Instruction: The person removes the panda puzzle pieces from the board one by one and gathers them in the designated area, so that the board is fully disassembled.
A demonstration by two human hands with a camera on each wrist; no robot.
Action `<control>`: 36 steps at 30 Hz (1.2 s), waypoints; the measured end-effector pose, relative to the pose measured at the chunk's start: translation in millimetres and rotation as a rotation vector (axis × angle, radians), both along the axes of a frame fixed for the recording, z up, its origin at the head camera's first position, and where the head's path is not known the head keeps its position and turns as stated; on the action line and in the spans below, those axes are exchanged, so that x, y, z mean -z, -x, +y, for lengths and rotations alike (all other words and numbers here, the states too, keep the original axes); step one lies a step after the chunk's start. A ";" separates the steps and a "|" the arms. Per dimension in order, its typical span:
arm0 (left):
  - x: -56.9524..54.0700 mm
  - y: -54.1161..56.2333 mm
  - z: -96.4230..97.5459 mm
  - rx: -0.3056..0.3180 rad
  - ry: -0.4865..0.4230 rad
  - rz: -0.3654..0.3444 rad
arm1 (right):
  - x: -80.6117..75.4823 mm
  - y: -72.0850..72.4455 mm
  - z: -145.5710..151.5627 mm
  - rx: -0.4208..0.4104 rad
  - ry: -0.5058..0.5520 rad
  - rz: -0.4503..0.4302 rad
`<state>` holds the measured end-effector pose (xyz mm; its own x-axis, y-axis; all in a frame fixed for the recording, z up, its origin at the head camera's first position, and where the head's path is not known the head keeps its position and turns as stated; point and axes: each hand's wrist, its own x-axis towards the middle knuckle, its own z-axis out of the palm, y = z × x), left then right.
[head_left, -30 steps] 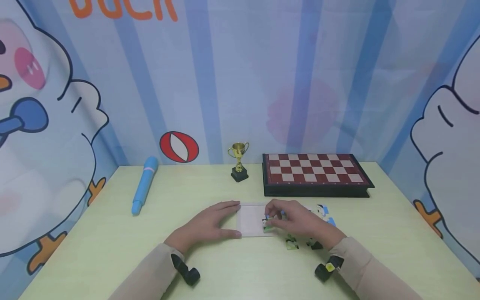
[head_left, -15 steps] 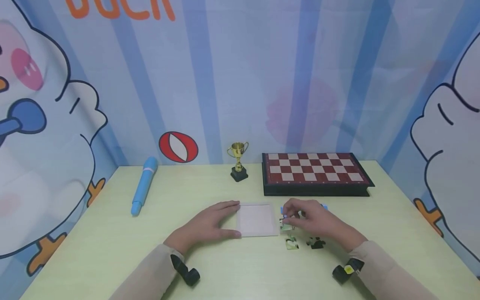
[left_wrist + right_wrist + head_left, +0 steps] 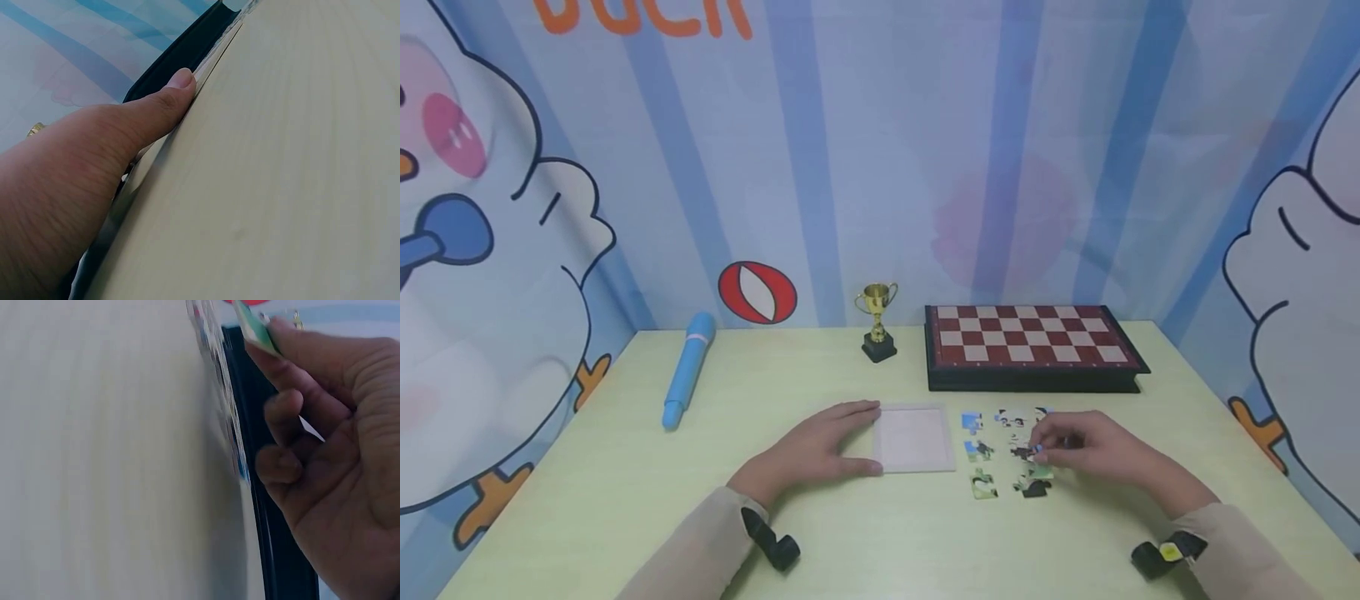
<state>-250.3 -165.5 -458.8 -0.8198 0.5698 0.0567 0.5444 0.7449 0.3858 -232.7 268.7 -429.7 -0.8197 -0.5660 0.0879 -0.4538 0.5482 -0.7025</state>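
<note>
A shallow white square puzzle tray (image 3: 916,438) lies flat on the table. My left hand (image 3: 816,446) rests at its left side, thumb at the lower corner and fingertips at the upper one. In the left wrist view, the thumb (image 3: 159,103) is straight along the tray's edge. To the right of the tray, my right hand (image 3: 1093,454) is over the loose puzzle pieces. Between thumb and forefinger it pinches a puzzle piece with a green face (image 3: 255,328). Several pieces lie in rough columns, among them a blue one (image 3: 972,422) and a green one (image 3: 983,484). The hand hides some of them.
Behind the pieces stands a black-sided chessboard box (image 3: 1033,379). A small gold trophy (image 3: 877,321) is left of it, and a blue toy microphone (image 3: 688,371) lies at the far left. A printed curtain (image 3: 887,167) hangs along the table's back edge.
My right hand has moved right, from the tray's right edge to over the pieces, carrying the puzzle piece with it. More loose pieces show now. The left hand has stayed put.
</note>
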 end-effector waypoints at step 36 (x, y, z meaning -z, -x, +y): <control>2.4 0.2 -0.4 -0.001 0.021 0.017 | -5.2 -1.1 30.8 -0.116 -0.116 -0.190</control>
<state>-250.5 -165.9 -461.3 -0.8196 0.5700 0.0584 0.5497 0.7535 0.3606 -231.5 299.5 -424.5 -0.7443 -0.6546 -0.1325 -0.3845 0.5822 -0.7164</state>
